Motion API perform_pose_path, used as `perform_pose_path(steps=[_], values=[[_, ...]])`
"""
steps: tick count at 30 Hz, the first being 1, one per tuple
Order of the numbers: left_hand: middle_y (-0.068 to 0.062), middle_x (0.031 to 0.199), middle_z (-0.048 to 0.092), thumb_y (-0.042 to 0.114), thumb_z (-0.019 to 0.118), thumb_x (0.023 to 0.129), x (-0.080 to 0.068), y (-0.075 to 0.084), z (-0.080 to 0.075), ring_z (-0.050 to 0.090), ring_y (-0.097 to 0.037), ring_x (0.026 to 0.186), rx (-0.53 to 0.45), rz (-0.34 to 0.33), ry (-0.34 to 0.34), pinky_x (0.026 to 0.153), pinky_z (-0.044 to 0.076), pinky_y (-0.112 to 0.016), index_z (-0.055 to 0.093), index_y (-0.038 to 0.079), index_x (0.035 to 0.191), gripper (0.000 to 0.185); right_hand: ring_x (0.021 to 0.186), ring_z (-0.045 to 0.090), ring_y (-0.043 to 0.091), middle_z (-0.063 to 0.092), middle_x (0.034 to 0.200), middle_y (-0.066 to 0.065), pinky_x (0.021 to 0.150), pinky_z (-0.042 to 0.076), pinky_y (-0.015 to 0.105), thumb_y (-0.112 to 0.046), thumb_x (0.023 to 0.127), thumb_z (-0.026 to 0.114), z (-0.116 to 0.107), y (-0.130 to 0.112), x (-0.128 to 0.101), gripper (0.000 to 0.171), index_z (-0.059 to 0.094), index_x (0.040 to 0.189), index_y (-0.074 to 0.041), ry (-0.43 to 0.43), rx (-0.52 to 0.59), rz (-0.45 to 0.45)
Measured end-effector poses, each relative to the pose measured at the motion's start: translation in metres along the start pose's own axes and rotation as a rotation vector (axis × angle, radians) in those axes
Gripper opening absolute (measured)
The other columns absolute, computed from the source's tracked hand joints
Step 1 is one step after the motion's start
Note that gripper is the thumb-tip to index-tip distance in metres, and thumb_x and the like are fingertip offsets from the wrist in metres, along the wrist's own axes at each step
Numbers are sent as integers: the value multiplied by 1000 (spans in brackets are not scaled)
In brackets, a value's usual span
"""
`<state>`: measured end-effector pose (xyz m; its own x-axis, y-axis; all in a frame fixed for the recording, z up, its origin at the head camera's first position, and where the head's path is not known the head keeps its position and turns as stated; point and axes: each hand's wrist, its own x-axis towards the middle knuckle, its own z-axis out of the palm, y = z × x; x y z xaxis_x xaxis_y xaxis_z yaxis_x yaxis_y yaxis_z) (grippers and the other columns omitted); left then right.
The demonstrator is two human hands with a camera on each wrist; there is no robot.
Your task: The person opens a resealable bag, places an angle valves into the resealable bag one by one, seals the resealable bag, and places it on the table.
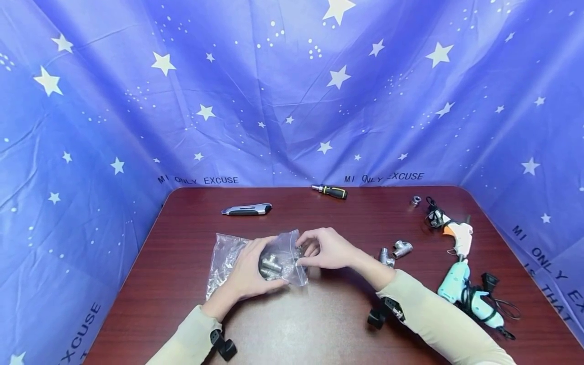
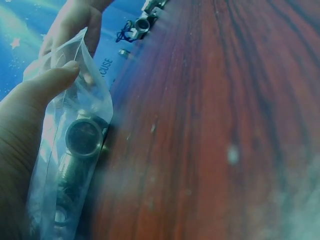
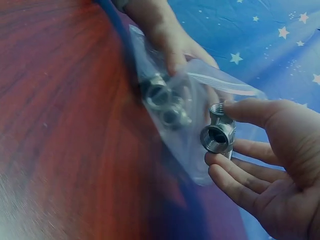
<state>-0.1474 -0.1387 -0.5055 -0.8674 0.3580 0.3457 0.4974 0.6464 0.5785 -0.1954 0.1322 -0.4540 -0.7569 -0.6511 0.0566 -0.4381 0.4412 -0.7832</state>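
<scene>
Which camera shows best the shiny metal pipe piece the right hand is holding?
The right wrist view: the pipe fitting sits close and sharp in the right hand, its threaded opening showing. In the head view it is hidden behind the plastic bag. The left wrist view doesn't show it.

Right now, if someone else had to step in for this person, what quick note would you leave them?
Left hand holds the clear plastic bag on the table, with metal fittings already inside.
Right hand pinches one silver pipe fitting at the bag's mouth; it looks not yet inside.
Two more fittings lie loose to the right, and a small one near the far edge.
Likely left: bag the held fitting, then the loose ones.
</scene>
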Motion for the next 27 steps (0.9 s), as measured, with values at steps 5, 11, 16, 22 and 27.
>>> perform_pose_path(steps=[5,11,16,22,27], values=[[-2,143,65,58,95,64,1,-1,1,60,-26,132,3,-2,-7,114,47,-58,51,19,155,109,78,76,3,80,88,1,73,64,21,-20,85,90,13,-1,3,31,74,109,-7,-9,-42,-16],[-2,143,65,57,95,64,0,-1,1,60,-25,132,6,9,2,113,49,-57,51,20,155,107,83,77,5,80,93,1,76,63,19,-23,88,89,25,-2,7,31,74,110,-9,-15,-78,-46],[-1,143,65,57,96,64,-1,-1,1,61,-24,132,3,19,5,112,49,-56,50,19,155,109,98,80,14,81,110,8,83,62,17,-13,95,80,27,-2,8,20,75,113,-7,20,-54,-56],[-1,144,64,59,95,64,0,0,1,59,-24,134,-3,-11,-17,115,46,-56,49,20,156,110,101,80,20,80,108,10,85,62,19,-3,96,73,10,-2,4,12,75,108,-6,47,12,-17],[1,145,64,60,95,64,-1,1,0,59,-23,135,5,-12,-17,116,46,-56,49,24,156,109,99,79,19,81,108,11,87,63,22,-4,97,73,-11,0,-5,14,76,111,-5,58,-1,-3]])
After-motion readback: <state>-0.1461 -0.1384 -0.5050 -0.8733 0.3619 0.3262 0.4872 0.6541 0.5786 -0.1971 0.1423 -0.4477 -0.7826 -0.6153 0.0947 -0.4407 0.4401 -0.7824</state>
